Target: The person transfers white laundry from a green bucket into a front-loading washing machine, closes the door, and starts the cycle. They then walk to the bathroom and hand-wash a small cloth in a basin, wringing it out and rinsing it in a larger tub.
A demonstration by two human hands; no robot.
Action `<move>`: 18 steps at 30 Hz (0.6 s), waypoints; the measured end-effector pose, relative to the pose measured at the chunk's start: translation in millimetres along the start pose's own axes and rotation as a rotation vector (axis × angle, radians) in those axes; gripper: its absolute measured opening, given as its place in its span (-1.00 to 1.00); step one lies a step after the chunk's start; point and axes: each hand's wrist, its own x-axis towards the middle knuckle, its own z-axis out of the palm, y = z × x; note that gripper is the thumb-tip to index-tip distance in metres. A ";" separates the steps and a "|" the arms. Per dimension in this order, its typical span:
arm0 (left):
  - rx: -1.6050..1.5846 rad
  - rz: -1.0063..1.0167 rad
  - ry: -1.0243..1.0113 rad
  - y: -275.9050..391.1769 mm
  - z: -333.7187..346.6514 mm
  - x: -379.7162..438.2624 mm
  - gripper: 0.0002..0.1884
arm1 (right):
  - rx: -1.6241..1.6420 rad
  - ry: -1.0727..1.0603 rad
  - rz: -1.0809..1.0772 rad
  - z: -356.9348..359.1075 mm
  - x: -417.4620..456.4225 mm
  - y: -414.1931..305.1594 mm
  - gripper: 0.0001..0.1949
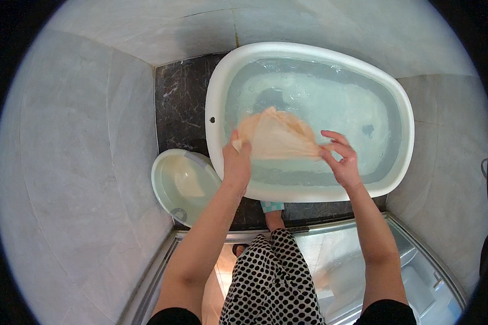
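A wet, pale peach cloth [282,138] is stretched between my two hands over the white plastic tub [404,118], its far part hanging at or in the clear water. My left hand [236,160] grips the cloth's left corner near the tub's left wall. With thumb and fingertips, my right hand [341,160] pinches the right corner, the other fingers spread. Whether the cloth's far edge is under the surface I cannot tell exactly.
Left of the tub, a smaller pale basin [162,191] with liquid in it touches the tub's side. Grey tiled walls [73,122] enclose the dark marbled floor [183,101]. A metal door track [321,228] crosses in front of me, with a glass panel [349,260] at the lower right.
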 end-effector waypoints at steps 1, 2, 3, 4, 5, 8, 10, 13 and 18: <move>0.238 -0.090 -0.005 -11.8 -1.0 3.0 -0.30 | 0.088 0.021 0.221 2.7 -2.5 11.8 -0.78; 0.260 -0.050 0.002 -23.9 -1.9 6.0 -0.25 | 0.177 0.041 0.442 5.9 -3.6 31.5 -0.77; 0.282 -0.010 0.005 -36.2 -1.1 10.4 -0.20 | 0.263 0.062 0.664 8.8 -1.6 48.0 -0.75; 0.304 0.024 0.011 -47.8 -1.5 12.9 -0.16 | 0.179 0.045 0.710 12.4 3.4 56.6 -0.57; 0.398 0.139 0.018 -58.2 0.5 17.7 -0.15 | 0.070 0.063 0.559 25.4 6.0 66.1 -0.50; 0.667 0.404 -0.030 -73.2 19.0 29.8 -0.16 | -0.240 0.071 0.127 84.0 4.1 90.4 -0.30; 0.861 0.428 -0.112 -79.9 14.2 29.9 -0.24 | -0.271 -0.135 0.096 121.7 9.5 62.7 -0.29; 0.966 0.062 -0.238 -76.3 6.2 41.0 -0.38 | -0.322 -0.478 0.389 130.7 13.1 32.5 -0.46; -0.037 -0.215 -0.149 -58.2 31.0 37.9 -0.59 | 0.719 -0.009 1.039 118.2 10.4 88.3 -0.75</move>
